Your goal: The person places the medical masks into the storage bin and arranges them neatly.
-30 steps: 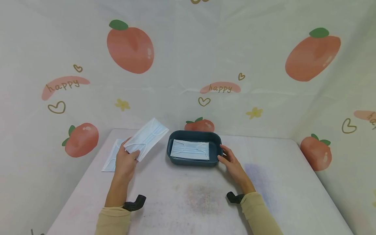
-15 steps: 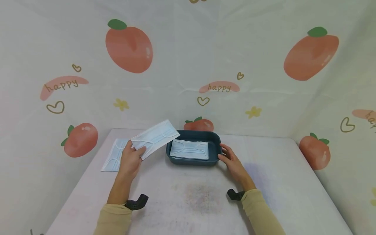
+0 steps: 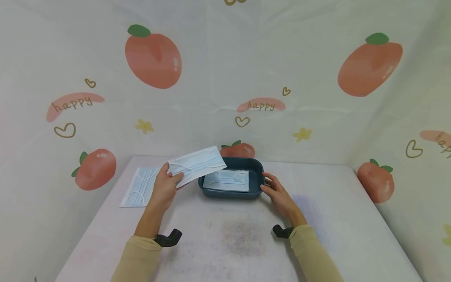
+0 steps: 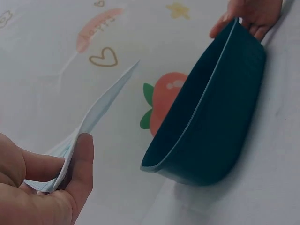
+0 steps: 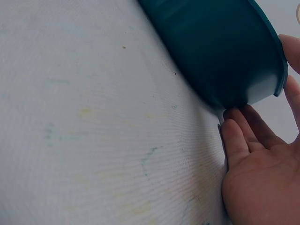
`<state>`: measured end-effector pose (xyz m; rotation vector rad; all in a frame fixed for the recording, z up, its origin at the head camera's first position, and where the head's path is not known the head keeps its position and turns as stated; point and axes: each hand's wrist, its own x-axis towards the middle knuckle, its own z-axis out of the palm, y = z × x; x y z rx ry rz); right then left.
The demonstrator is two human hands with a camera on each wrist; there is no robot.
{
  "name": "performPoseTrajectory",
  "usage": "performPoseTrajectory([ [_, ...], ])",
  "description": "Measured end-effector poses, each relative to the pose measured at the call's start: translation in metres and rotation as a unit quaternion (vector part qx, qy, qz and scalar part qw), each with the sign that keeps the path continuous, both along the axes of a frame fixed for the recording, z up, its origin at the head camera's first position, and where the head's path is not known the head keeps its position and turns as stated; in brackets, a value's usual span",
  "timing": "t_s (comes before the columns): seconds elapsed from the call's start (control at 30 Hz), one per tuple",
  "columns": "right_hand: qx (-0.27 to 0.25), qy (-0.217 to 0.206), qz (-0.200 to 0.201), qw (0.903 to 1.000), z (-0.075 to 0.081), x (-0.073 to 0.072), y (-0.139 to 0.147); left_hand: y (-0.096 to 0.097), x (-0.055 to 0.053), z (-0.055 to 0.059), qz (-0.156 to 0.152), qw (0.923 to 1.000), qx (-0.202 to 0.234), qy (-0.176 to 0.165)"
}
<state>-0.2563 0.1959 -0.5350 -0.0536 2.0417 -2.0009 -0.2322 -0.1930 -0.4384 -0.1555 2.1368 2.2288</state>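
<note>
My left hand (image 3: 165, 190) pinches a folded light-blue face mask (image 3: 198, 163) by its near end, thumb on one side and fingers on the other. The held mask (image 4: 99, 110) is raised and tilted, its far corner over the left end of a dark teal bin (image 3: 229, 194). Inside the bin lie face masks (image 3: 230, 181), seemingly stacked, with ear loops on top. At the bin's right end, my right hand (image 3: 280, 197) rests against the outer wall with fairly straight fingers (image 5: 234, 140). Another face mask (image 3: 138, 192) lies flat on the table, partly behind my left hand.
The white table (image 3: 225, 250) has grey and purple stains. A white cloth (image 3: 211, 70) printed with fruit and hearts hangs behind it and at its sides. Each wrist carries a black mount (image 3: 169, 238).
My left hand has carried the held mask to the right, levelling it and bringing its end over the bin. More of the table mask now shows. My right hand stays at the bin.
</note>
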Motion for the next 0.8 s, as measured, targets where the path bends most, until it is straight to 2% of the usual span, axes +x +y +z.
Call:
performPoseTrajectory([
  [0.33,-0.004,0.0,-0.006,1.0,0.0,0.0,-0.001,0.016,-0.014,0.006,-0.013,0.9993,-0.035,0.004],
  [0.5,-0.006,0.001,-0.004,1.0,-0.001,0.0,0.0,0.025,-0.023,0.007,-0.025,0.9976,-0.065,-0.01],
  [0.67,-0.007,0.0,-0.004,1.0,-0.001,0.0,0.0,0.033,-0.034,0.006,-0.038,0.9959,-0.074,-0.035],
  [0.8,-0.009,-0.007,-0.006,0.9999,-0.001,0.0,-0.001,0.038,-0.041,0.003,-0.046,0.9943,-0.089,-0.037],
])
